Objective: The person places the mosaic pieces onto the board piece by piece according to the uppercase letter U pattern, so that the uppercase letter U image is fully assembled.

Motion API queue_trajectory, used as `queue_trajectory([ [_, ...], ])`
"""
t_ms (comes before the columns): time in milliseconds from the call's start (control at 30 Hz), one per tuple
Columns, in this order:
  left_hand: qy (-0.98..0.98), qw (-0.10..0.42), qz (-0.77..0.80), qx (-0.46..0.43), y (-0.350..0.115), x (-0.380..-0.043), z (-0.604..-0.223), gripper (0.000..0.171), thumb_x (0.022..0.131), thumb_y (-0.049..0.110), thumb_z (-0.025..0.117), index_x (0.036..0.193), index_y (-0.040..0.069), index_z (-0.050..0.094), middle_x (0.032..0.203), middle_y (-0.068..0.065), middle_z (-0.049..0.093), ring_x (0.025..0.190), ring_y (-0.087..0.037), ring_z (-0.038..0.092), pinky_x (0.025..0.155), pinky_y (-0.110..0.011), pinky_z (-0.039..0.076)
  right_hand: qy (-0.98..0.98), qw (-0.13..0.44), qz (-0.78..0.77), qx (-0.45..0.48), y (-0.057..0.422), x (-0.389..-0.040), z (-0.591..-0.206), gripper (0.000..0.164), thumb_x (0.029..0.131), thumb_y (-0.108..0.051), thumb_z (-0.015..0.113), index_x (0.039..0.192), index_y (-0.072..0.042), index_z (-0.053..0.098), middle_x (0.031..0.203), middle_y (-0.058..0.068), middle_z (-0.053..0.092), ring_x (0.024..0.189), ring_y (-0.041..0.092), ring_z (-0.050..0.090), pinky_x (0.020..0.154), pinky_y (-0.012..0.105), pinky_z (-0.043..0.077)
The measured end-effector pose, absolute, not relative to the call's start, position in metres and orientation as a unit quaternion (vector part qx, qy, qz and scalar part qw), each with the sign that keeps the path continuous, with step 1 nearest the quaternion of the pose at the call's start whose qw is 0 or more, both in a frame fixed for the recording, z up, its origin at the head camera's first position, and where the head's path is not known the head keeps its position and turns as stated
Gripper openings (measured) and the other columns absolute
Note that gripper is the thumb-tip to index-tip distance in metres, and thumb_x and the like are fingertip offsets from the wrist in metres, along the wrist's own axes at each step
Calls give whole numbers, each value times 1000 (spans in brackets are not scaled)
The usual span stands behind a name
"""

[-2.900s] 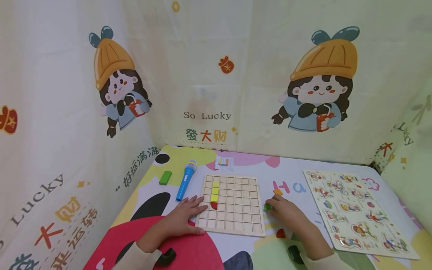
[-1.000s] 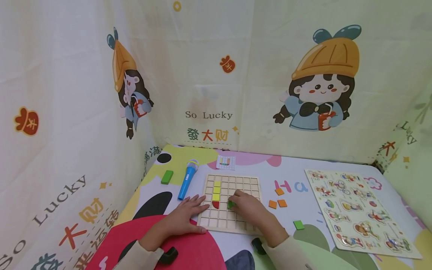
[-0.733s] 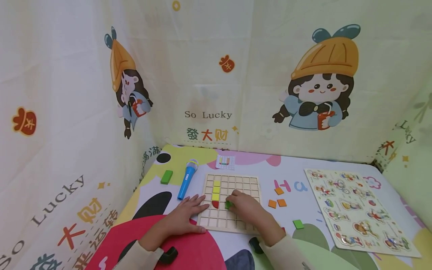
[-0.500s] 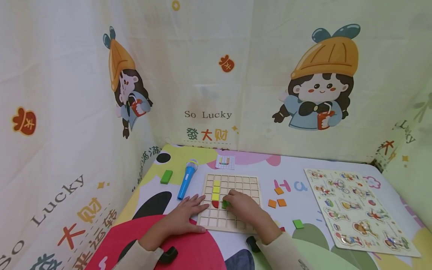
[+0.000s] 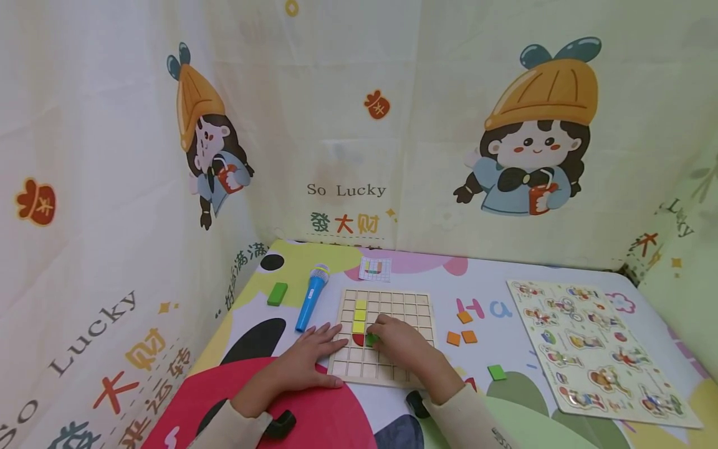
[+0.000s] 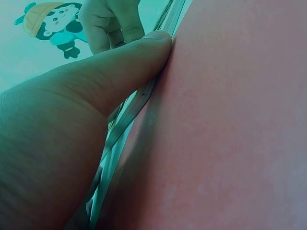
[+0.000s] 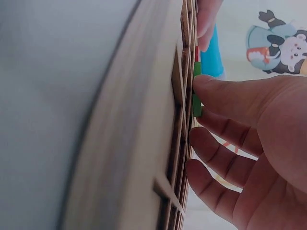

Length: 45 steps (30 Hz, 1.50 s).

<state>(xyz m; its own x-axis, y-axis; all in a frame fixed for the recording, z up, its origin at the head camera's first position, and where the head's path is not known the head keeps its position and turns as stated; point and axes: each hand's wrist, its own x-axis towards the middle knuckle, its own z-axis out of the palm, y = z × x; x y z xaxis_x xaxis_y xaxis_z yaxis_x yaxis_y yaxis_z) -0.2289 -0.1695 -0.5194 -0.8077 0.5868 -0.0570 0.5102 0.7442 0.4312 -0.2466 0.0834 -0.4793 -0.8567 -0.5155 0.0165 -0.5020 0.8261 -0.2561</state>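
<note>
My left hand [image 5: 305, 360] lies with spread fingers at the left edge of a wooden grid board [image 5: 350, 372]; its thumb [image 6: 139, 50] rests against the board's edge in the left wrist view. Over the grid, my right hand [image 5: 405, 345] pinches a green square tile [image 5: 370, 340] at a cell just right of a red rounded piece [image 5: 358, 340]. In the right wrist view the thumb covers the middle of the green tile [image 7: 197, 106], and the other fingers curl loosely. A column of yellow squares [image 5: 359, 316] stands above the red piece.
A blue toy microphone [image 5: 311, 298] and green block [image 5: 277, 294] lie left of the board, a pattern card [image 5: 374, 269] behind it. Orange squares [image 5: 453, 338], a green square [image 5: 496, 373] and a red piece [image 5: 470, 383] lie right. Farther right is a picture puzzle board [image 5: 594, 349].
My right hand has carried the green tile from the table on the right leftward over the grid, up beside the red piece. My left hand has stayed at the board's edge.
</note>
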Motion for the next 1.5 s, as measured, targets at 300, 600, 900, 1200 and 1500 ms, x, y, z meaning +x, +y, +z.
queue_trajectory([
  [300,929,92,205,294,-170,-229,-520,87,74,71,66,150,37,38,159,10,21,147,-24,10,115,-54,10,955,27,-121,-268,82,-247,-481,31,86,-24,76,116,-18,73,102,-5,60,89,11,57,82,27,52],
  [600,930,95,201,291,-169,-230,-519,87,74,71,66,149,37,38,159,10,21,147,-24,10,115,-54,10,954,24,-118,-273,83,-246,-481,31,86,-26,76,117,-19,72,101,-4,60,89,12,57,82,27,52],
  [900,930,99,204,289,-168,-229,-517,87,74,70,67,149,37,39,159,10,22,147,-23,10,116,-53,9,953,23,-122,-277,84,-247,-483,31,86,-25,76,116,-19,73,101,-4,60,89,11,57,82,27,52],
  [1200,930,94,210,286,-168,-229,-518,88,73,70,68,149,37,39,159,10,22,147,-23,10,115,-54,9,954,30,-121,-272,85,-247,-480,32,86,-27,76,117,-20,73,100,-6,60,88,10,56,81,25,52],
  [1500,930,101,205,287,-171,-229,-518,88,73,71,67,149,38,38,159,10,21,147,-24,9,115,-54,9,951,13,-114,-289,97,-244,-474,29,88,-21,74,116,-16,73,100,-4,61,87,11,58,81,27,53],
])
